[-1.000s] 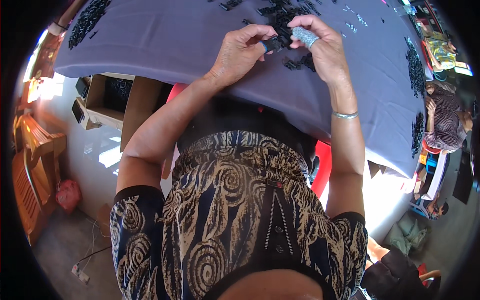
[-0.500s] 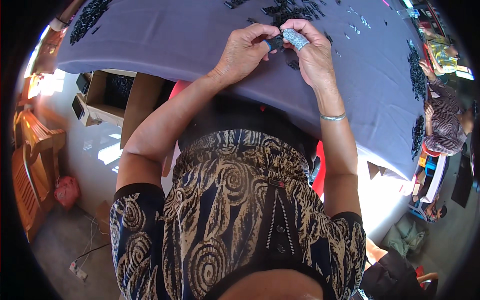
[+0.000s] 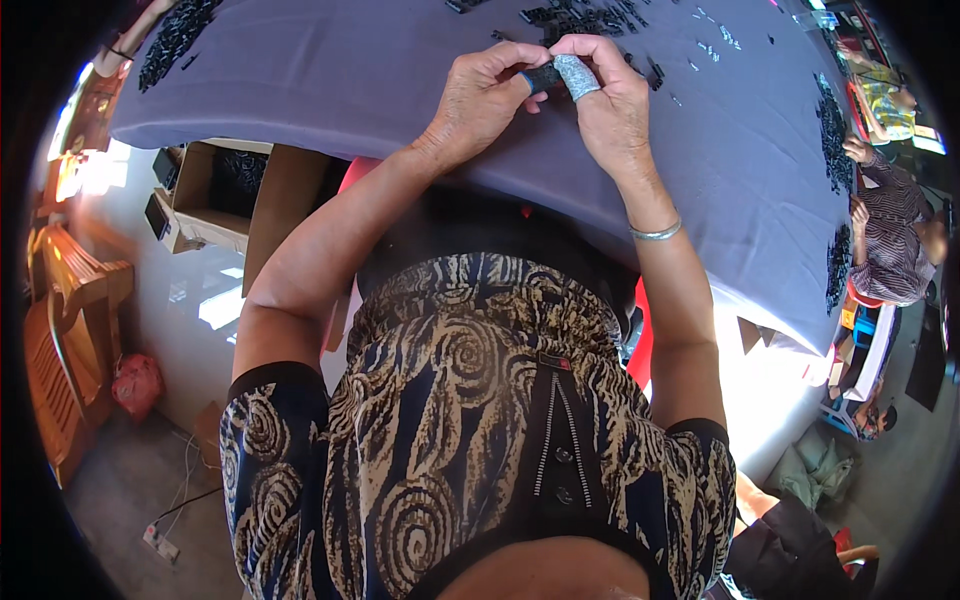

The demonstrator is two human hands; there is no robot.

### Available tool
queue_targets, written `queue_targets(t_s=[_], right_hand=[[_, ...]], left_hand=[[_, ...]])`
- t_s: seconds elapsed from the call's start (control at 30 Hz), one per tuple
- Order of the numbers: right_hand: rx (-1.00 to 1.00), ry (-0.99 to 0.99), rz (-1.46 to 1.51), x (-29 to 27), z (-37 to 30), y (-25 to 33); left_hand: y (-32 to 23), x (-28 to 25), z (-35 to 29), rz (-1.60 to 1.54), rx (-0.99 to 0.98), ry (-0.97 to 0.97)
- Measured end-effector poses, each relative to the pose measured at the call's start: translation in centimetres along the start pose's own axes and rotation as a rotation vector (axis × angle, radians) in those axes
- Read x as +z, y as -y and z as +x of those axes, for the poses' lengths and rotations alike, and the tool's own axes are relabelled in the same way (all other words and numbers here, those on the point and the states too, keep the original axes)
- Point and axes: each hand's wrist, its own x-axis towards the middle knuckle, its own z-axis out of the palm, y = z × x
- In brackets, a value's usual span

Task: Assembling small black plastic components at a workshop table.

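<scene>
Over the near part of the cloth-covered table [image 3: 330, 85], my left hand [image 3: 478, 100] and my right hand [image 3: 615, 110] meet with their fingertips pinched together. A dark cover with a blue edge [image 3: 541, 78] wraps my left thumb. A grey speckled cover [image 3: 577, 76] sits on my right thumb. Whatever lies between the fingertips is hidden by the fingers and covers. Just beyond my hands spreads a loose pile of small black parts [image 3: 575, 18]. More black pieces [image 3: 654, 72] lie beside my right hand.
Black parts are heaped at the table's far left [image 3: 178, 42] and along its right edge [image 3: 834, 140]. Small pale pieces [image 3: 712, 50] are scattered to the right. An open cardboard box [image 3: 215, 205] stands below the left edge. Co-workers [image 3: 890, 235] sit at the right side.
Both hands have shifted slightly left, still pinched together. My right hand has turned a little, and the black piece seen beneath it before is now out of sight. A person's arm at the far left has moved.
</scene>
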Motion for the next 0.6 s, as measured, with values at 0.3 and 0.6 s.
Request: queue_targets(t_s=[0.3, 0.6], right_hand=[[0.133, 0.046, 0.300, -1.4, 0.4, 0.3], [0.573, 0.140, 0.532, -1.3, -0.7, 0.7]], left_hand=[[-1.1, 0.3, 0.0, -0.035, -0.056, -0.016], [-0.9, 1.0, -0.5, -0.081, 0.229, -0.017]])
